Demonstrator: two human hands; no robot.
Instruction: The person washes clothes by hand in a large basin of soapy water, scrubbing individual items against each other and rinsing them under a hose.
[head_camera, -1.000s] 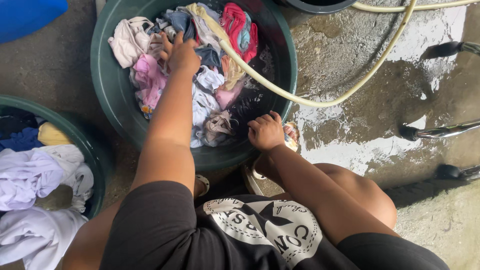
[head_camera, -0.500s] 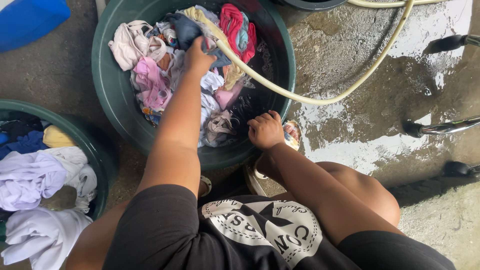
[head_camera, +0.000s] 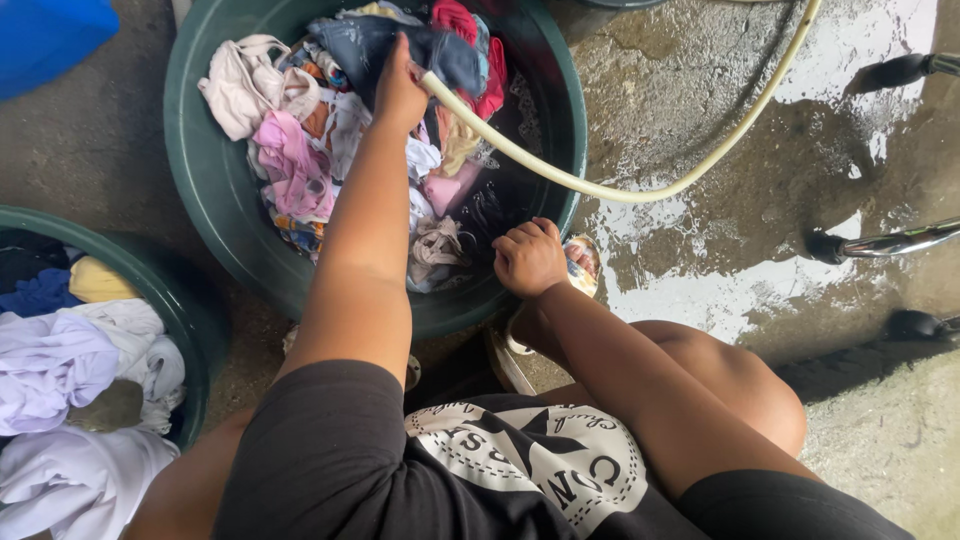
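Left hand (head_camera: 398, 92) shifted, perhaps gripping denim (head_camera: 400, 45).

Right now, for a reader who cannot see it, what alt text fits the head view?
A person's left hand grips a dark blue garment in a dark green basin full of mixed wet clothes, while the right hand rests on the basin's near rim. A pale hose runs across wet concrete into the basin; a second green basin of laundry sits at left.
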